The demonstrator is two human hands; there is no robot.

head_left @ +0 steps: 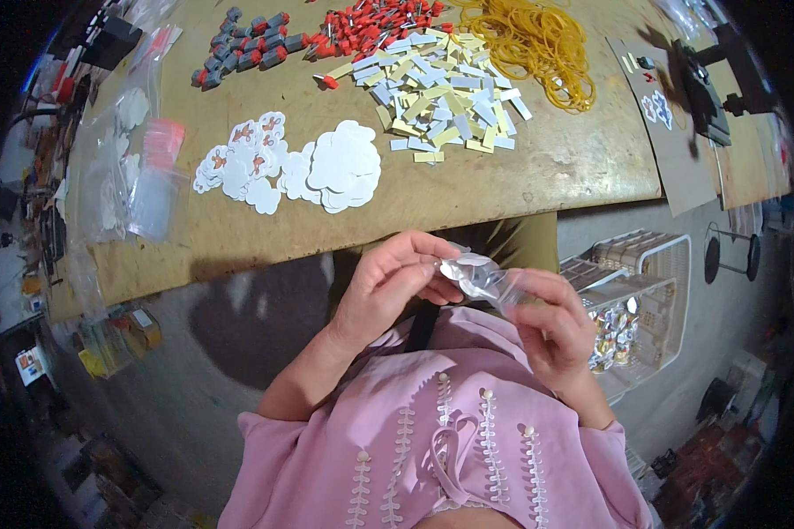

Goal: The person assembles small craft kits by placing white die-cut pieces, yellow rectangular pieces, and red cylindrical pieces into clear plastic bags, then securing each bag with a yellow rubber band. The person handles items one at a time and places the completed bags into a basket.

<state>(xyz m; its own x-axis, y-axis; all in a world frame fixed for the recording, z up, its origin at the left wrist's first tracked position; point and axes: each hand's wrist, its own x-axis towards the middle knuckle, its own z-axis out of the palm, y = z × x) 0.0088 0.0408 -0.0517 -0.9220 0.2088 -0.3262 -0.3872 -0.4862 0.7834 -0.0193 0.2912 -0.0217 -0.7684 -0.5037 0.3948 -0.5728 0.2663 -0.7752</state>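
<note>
Both my hands hold a small clear plastic bag [479,275] just below the table's front edge, over my lap. My left hand [384,286] pinches the bag's upper left end with thumb and fingers. My right hand [551,324] grips its right side. Something white shows inside the bag, but I cannot tell what it is. On the wooden table [538,167] above my hands lie white cloud-shaped cutouts [335,167], some with printed pictures [243,159].
Farther back on the table are a pile of white and yellow paper strips [445,97], yellow rubber bands [538,44], red and grey small parts [247,44] and clear bags [141,176] at the left. A white wire basket [644,291] stands on the floor to my right.
</note>
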